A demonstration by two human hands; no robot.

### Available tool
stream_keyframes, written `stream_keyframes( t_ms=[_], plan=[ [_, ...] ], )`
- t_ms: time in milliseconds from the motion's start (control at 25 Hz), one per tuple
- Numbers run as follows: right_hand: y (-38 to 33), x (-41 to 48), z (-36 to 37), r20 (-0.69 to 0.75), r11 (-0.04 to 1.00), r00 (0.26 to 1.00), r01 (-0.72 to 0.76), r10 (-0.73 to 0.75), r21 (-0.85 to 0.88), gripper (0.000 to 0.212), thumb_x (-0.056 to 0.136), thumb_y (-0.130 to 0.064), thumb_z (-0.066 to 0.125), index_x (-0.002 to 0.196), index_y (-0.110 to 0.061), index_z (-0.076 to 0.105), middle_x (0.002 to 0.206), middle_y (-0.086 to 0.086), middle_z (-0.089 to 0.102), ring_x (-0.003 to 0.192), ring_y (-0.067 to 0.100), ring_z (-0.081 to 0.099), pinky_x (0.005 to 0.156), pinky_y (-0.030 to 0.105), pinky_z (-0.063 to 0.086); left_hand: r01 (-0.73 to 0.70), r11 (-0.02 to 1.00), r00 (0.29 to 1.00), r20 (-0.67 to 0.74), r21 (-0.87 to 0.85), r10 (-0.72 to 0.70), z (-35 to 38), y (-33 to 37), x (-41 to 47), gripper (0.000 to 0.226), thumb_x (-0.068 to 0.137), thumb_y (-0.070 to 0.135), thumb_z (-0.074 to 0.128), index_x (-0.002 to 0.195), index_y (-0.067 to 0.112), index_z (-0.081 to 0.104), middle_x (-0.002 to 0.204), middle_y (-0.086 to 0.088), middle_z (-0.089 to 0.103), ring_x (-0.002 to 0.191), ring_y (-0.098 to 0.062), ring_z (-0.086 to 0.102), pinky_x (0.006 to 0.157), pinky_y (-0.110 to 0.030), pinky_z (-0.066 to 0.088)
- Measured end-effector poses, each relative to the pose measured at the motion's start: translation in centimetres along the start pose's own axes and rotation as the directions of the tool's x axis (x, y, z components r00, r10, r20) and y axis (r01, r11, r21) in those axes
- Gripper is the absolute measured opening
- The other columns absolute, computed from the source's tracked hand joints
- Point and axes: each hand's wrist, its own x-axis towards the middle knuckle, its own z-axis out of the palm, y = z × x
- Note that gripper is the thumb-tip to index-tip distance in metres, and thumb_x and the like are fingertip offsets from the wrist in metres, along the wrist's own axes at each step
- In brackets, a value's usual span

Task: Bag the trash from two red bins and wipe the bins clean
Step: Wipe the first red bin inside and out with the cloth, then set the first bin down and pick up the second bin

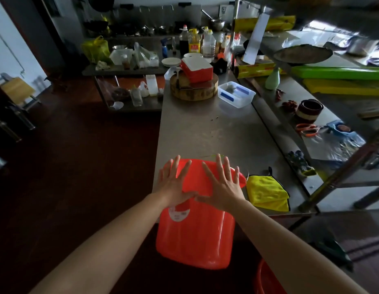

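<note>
Lowest in your view, at your right forearm, the rim of a second bin (266,280) shows on the dark floor. Ahead of it the bin (195,234) lies on its side, its mouth end on the table (216,132) and its base jutting past the near edge. Your left hand (173,185) and right hand (223,187) are spread flat over it, fingers straight and wide, thumbs almost meeting, gripping nothing. A yellow cloth (267,193) lies just right of the bin. Farther along sit a clear tub (236,94) and a round block (193,91).
</note>
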Motion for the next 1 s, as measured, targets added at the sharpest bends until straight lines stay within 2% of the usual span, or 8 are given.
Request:
stream_keyframes(
  t_ms=[200,320,440,560,680,800,880,1000],
  plan=[
    [0.8,1.0,-2.1,0.066,0.995,0.995,-0.074,0.069,0.067,0.128,0.064,-0.082,0.069,0.154,-0.047,-0.016,0.159,0.009,0.018,0.149,0.035,0.014,0.121,0.059,0.014,-0.093,0.996,0.992,0.091,-0.003,0.092,-1.1,-0.9,2.1,0.132,0.067,0.088,0.058,0.151,0.037,-0.031,0.164,-0.005,-0.023,0.152,-0.031,-0.018,0.123,-0.057,0.000],
    [1.2,1.0,-2.9,0.105,0.998,0.994,-0.033,0.027,0.054,0.124,0.064,-0.078,0.072,0.156,-0.044,-0.003,0.149,0.004,0.032,0.139,0.032,0.030,0.115,0.053,0.028,-0.178,0.981,0.981,0.092,0.081,0.171,-2.2,-0.5,3.5,0.139,0.055,0.089,0.064,0.157,0.031,-0.010,0.163,-0.007,0.005,0.152,-0.030,0.002,0.123,-0.053,0.005],
    [1.4,-0.2,-3.0,0.192,0.968,0.981,-0.041,-0.008,0.248,0.091,0.071,-0.083,0.058,0.150,-0.049,0.029,0.142,-0.007,0.047,0.134,0.022,0.044,0.110,0.048,0.038,-0.239,0.971,0.962,0.138,0.018,0.235,-3.4,0.6,3.0,0.109,0.048,0.084,0.073,0.135,0.028,0.038,0.124,0.006,0.045,0.125,-0.023,0.044,0.106,-0.041,0.035],
    [3.0,-0.8,-3.4,0.110,0.877,0.981,-0.193,0.161,0.440,0.057,0.090,-0.073,0.049,0.136,-0.041,0.059,0.139,-0.004,0.055,0.133,0.023,0.050,0.110,0.042,0.041,-0.295,0.955,0.947,0.127,-0.014,0.294,-2.3,2.5,-0.8,0.082,0.055,0.075,0.079,0.114,0.028,0.047,0.107,0.012,0.050,0.105,-0.014,0.050,0.094,-0.035,0.041],
    [6.3,-2.8,-2.3,0.188,0.896,0.892,-0.434,0.411,0.098,0.072,0.089,-0.062,0.061,0.151,-0.043,0.032,0.161,0.006,0.026,0.145,0.036,0.027,0.115,0.055,0.027,-0.327,0.944,0.944,0.061,0.039,0.324,-0.2,3.6,-5.9,0.082,0.061,0.071,0.078,0.120,0.021,0.049,0.114,0.007,0.051,0.106,-0.015,0.047,0.102,-0.038,0.039],
    [9.3,-5.3,0.0,0.332,0.751,0.762,-0.632,0.557,0.190,0.094,0.088,-0.049,0.071,0.159,-0.035,0.011,0.161,0.022,0.024,0.140,0.045,0.036,0.111,0.051,0.033,-0.365,0.925,0.931,0.015,0.103,0.366,2.1,3.9,-10.3,0.079,0.068,0.071,0.074,0.121,0.016,0.053,0.115,0.004,0.053,0.106,-0.017,0.048,0.104,-0.038,0.036],
    [10.2,-6.2,1.4,0.279,0.678,0.772,-0.636,0.571,0.369,0.093,0.089,-0.037,0.074,0.161,-0.021,0.017,0.150,0.024,0.046,0.132,0.042,0.049,0.102,0.040,0.042,-0.399,0.906,0.914,-0.023,0.139,0.406,3.9,4.0,-12.8,0.075,0.072,0.067,0.073,0.121,0.013,0.056,0.116,0.000,0.056,0.106,-0.020,0.051,0.103,-0.040,0.038],
    [10.0,-7.0,3.2,0.194,0.584,0.746,-0.632,0.637,0.509,0.068,0.089,-0.034,0.073,0.148,-0.012,0.047,0.128,0.020,0.064,0.117,0.036,0.061,0.098,0.039,0.048,-0.442,0.881,0.886,-0.076,0.169,0.458,7.7,4.1,-16.5,0.067,0.072,0.061,0.077,0.113,0.012,0.059,0.110,-0.003,0.058,0.099,-0.023,0.056,0.097,-0.041,0.045]
  ],
)
